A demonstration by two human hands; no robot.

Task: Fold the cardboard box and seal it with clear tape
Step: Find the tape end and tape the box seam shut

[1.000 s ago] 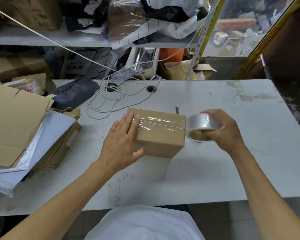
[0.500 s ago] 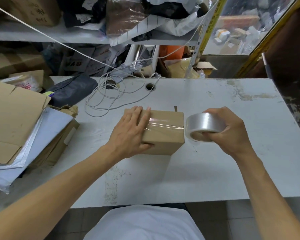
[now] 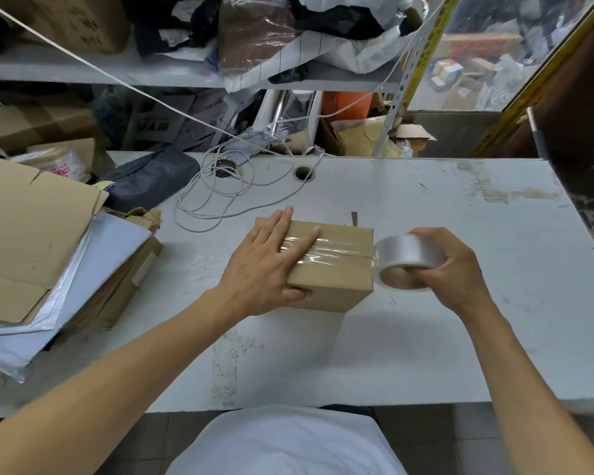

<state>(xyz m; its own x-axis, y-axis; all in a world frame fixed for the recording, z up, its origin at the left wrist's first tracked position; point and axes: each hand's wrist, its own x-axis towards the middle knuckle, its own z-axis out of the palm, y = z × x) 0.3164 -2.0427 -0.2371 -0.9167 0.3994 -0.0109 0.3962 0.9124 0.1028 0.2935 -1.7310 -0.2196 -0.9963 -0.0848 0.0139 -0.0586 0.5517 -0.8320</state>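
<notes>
A small closed cardboard box (image 3: 340,279) stands in the middle of the white table (image 3: 426,354). A strip of clear tape (image 3: 336,252) runs across its top to the right edge. My left hand (image 3: 268,269) lies flat on the box's left half, fingers straight over the tape and thumb against the front face. My right hand (image 3: 450,269) grips a roll of clear tape (image 3: 405,260) held against the box's right edge, with the strip still joined to the roll.
A stack of flattened cardboard and plastic mailers (image 3: 38,255) fills the table's left side. A coiled white cord (image 3: 216,197) and a dark bag (image 3: 148,180) lie at the back. Cluttered shelves (image 3: 186,73) rise behind the table.
My left hand slid from the box's left edge onto its top, along the tape toward the right. The roll stayed at the box's right edge in my right hand.
</notes>
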